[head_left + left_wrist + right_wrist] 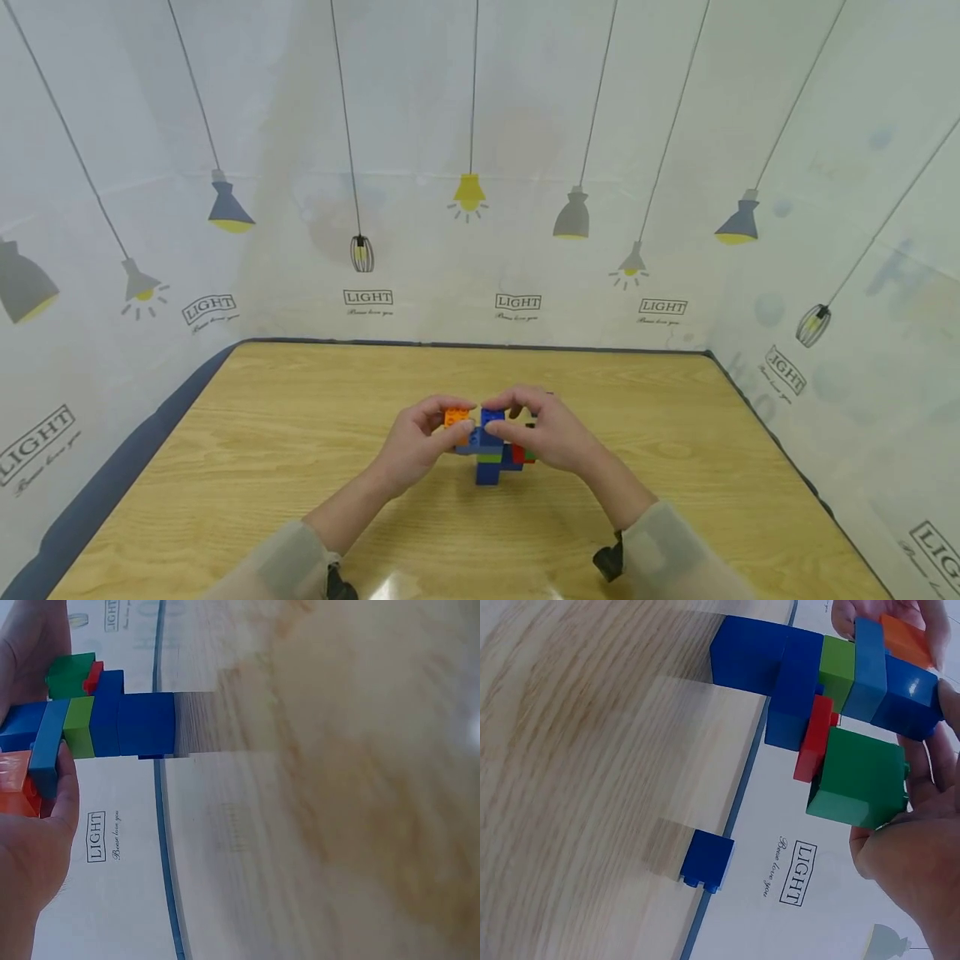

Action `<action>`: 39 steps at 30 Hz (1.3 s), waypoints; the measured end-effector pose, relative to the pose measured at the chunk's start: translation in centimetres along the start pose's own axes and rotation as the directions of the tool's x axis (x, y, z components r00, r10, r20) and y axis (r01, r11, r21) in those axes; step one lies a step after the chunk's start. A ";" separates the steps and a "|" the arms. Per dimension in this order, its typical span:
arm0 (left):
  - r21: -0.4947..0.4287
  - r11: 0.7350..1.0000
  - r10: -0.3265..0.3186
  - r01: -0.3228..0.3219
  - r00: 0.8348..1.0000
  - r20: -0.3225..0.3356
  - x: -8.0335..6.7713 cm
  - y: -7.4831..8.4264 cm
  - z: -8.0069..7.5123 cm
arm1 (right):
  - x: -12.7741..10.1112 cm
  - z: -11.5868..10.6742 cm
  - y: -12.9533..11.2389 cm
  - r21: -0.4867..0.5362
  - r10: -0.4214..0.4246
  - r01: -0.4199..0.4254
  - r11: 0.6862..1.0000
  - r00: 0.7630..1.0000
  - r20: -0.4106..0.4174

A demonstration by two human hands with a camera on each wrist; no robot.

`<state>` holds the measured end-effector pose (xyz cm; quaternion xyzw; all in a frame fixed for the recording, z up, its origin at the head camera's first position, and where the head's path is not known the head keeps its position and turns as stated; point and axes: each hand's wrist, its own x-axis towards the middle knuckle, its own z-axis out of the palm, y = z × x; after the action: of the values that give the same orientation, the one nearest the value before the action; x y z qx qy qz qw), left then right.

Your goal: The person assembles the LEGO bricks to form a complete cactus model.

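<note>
A stack of toy bricks stands upright on the table. At its bottom is a dark blue brick (pixel 748 652), with a lime green brick (pixel 837 669) and a lighter blue brick (pixel 866 671) higher up. My left hand (pixel 408 442) pinches an orange brick (pixel 456 415) on the lighter blue one's left end. Thumb and fingers of my right hand (pixel 553 435) grip the blue brick (pixel 907 701) on top. From the stack's right side juts a blue brick bearing a red brick (pixel 815 739) and a green brick (pixel 861 776), beside the right palm.
A loose blue brick (pixel 707 859) lies on the wooden table (pixel 300 392), apart from the stack. Pale cloth walls (pixel 420 250) printed with lamps enclose the table's back and sides.
</note>
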<state>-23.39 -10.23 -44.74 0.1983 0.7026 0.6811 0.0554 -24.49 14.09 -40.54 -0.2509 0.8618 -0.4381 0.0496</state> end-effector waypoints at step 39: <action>0.014 1.000 -0.002 0.002 1.000 0.010 0.0 0.2 -0.2 | -0.4 -4.5 10.9 0.026 0.289 -0.290 0.957 0.935 -0.206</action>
<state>-23.47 -10.45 -44.52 0.2014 0.7072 0.6752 0.0585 -29.75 22.93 -46.34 -0.0742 0.8907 -0.4479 0.0225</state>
